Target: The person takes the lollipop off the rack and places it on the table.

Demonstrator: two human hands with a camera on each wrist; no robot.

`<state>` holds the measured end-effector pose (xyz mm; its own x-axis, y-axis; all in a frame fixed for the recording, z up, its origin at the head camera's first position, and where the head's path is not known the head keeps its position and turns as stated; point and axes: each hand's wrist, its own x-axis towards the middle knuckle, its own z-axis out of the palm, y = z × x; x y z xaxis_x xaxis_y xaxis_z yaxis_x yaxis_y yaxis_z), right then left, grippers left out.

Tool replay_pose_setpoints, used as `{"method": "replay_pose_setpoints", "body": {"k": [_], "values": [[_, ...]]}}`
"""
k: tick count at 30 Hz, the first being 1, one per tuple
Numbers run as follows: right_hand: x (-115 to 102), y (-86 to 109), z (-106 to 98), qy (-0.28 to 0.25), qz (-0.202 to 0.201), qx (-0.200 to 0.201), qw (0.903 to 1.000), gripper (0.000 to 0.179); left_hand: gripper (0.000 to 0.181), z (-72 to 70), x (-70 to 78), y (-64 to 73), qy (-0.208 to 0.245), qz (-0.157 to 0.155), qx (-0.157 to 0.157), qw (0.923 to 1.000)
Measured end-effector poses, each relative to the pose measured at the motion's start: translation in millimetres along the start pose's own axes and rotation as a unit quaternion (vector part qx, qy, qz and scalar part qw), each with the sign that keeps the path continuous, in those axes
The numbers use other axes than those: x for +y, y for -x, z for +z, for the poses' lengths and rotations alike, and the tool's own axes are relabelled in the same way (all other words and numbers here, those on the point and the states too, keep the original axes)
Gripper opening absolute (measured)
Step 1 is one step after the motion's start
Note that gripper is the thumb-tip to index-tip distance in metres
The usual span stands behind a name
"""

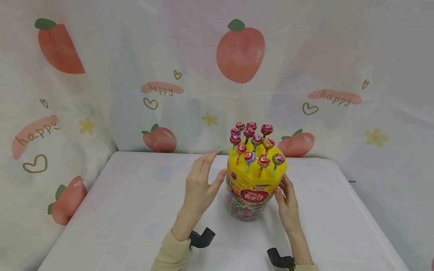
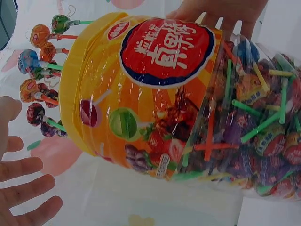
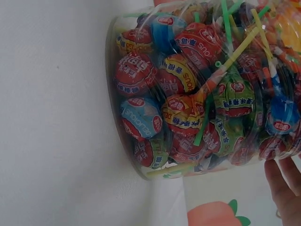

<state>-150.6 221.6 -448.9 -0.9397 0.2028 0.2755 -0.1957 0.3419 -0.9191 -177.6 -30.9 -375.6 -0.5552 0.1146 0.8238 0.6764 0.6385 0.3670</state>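
We've got the candy jar point(image 1: 249, 207) upright on the white table point(image 1: 135, 210), lollipops point(image 1: 256, 140) standing in its yellow lid point(image 1: 252, 177); right hand point(image 1: 288, 205) has fairly straight fingers against the jar's side, not wrapped round it, while left hand point(image 1: 200, 182) sits just beside the lid, fingers spread, holding nothing. We'd call the step steadying or positioning the jar, fruit-print backdrop point(image 1: 190, 49) behind; the next move calls for even contact from both sides, sticks unbumped.
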Motion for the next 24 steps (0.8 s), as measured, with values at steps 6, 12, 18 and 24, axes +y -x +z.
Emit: {"method": "replay_pose_setpoints", "body": {"k": [6, 12, 18, 24], "values": [[1, 0.4, 1, -0.021, 0.000, 0.001, 0.9998, 0.054, 0.048, 9.1, 10.0, -6.8, 0.035, 0.011, 0.020, 0.9991], [1, -0.2, 1, -0.023, 0.001, 0.000, 0.9997, 0.053, 0.043, 18.4, 16.2, -13.2, 0.065, 0.022, 0.047, 0.9965], [2, -0.5, 1, -0.026, 0.005, 0.001, 0.9996, 0.053, 0.043, 26.6, 21.9, -17.9, 0.123, 0.003, 0.059, 0.9906], [2, -0.4, 1, -0.029, 0.003, 0.003, 0.9996, 0.052, 0.040, 31.3, 24.9, -19.8, 0.155, -0.022, 0.063, 0.9857]]}}
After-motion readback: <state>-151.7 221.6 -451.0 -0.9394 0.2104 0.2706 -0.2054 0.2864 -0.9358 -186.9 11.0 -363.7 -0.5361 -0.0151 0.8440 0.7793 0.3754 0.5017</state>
